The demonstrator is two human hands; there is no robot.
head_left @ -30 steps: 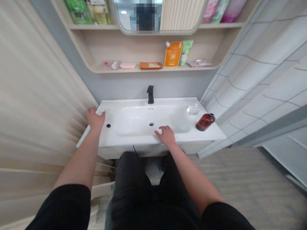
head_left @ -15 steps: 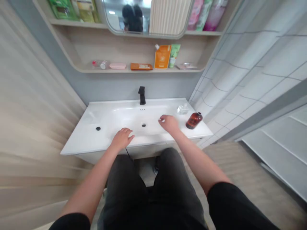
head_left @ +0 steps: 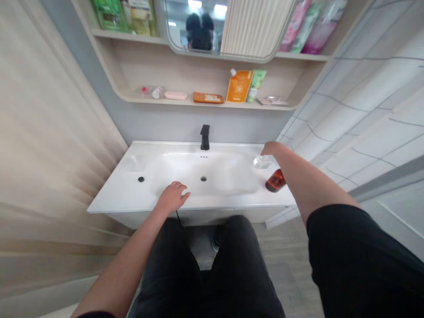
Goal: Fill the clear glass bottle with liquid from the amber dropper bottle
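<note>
A white ceramic washbasin [head_left: 112, 201] fills the middle of the view, with a black faucet [head_left: 205, 137] at its back edge. My left hand [head_left: 172, 198] rests on the front of the basin, fingers loosely apart, holding nothing. My right hand [head_left: 272, 149] reaches over the right side of the counter, just above and behind a clear glass dish [head_left: 261, 162]. Its fingers are hidden from this angle. An amber glass bottle [head_left: 274, 181] stands just below that forearm, which partly covers it.
A black drain [head_left: 203, 179] and a small black stopper [head_left: 141, 179] sit in the basin. A wooden shelf [head_left: 212, 103] holds several toiletries under a mirror [head_left: 195, 26]. Tiled walls [head_left: 347, 115] run along the right, and a pale curtain [head_left: 49, 132] hangs on the left.
My right hand has moved farther right and back, from above the basin to over the glass dish. My left hand has shifted from the counter's left side to the basin's front edge.
</note>
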